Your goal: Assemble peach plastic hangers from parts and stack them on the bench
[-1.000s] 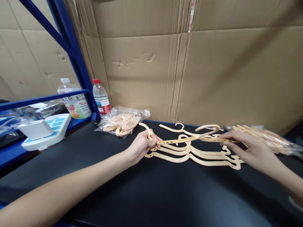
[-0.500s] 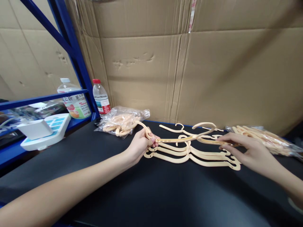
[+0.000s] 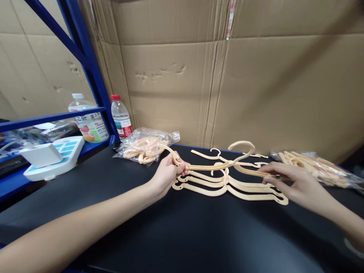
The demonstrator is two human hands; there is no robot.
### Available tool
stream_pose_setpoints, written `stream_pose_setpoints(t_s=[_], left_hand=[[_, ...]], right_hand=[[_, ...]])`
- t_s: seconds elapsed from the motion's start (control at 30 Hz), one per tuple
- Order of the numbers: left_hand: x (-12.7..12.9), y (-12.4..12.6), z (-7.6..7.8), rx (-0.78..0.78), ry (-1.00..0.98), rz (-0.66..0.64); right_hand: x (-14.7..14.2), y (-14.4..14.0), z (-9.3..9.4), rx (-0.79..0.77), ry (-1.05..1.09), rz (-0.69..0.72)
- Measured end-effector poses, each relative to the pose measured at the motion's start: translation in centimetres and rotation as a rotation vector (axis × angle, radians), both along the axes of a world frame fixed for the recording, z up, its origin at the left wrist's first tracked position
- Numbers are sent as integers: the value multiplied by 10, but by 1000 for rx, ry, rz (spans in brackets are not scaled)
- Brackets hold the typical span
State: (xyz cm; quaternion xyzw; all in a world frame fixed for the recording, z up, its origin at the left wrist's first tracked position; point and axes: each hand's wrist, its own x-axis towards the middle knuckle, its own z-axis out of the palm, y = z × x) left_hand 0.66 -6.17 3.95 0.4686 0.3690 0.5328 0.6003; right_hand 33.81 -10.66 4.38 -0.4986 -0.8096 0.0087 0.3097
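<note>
Cream plastic hanger lifted a little higher over the pile, held by both ends

The left hand pinches one tip of the thin cream plastic hanger and the right hand grips the other; since a second ago its hook has tipped up, clear of the flat stack of matching cream hangers just beneath, so it looks freed from them. Left of that stack a crinkled clear plastic bag holds more cream pieces; right of it a second clear bag holds hangers
</note>
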Motion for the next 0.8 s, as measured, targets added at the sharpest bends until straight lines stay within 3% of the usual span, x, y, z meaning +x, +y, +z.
stream_pose_setpoints(t_s=[0.2, 0.4, 0.63, 0.73, 0.8], left_hand=[[-1, -1, 0, 31, 8, 33], [-1, 2, -3, -36, -77, 60], [-2, 5, -2, -76, -113, 48], [0, 1, -2, -99, -24, -48], [2, -6, -3, -50, 78, -199]], right_hand=[[-2, -1, -1, -60, 34, 22], [-2, -4, -3, -122, 85, 14], [-2, -1, 0, -140, 186, -75], [0, 0, 0, -180, 260, -109], [2, 2, 0, -198, 328, -117]])
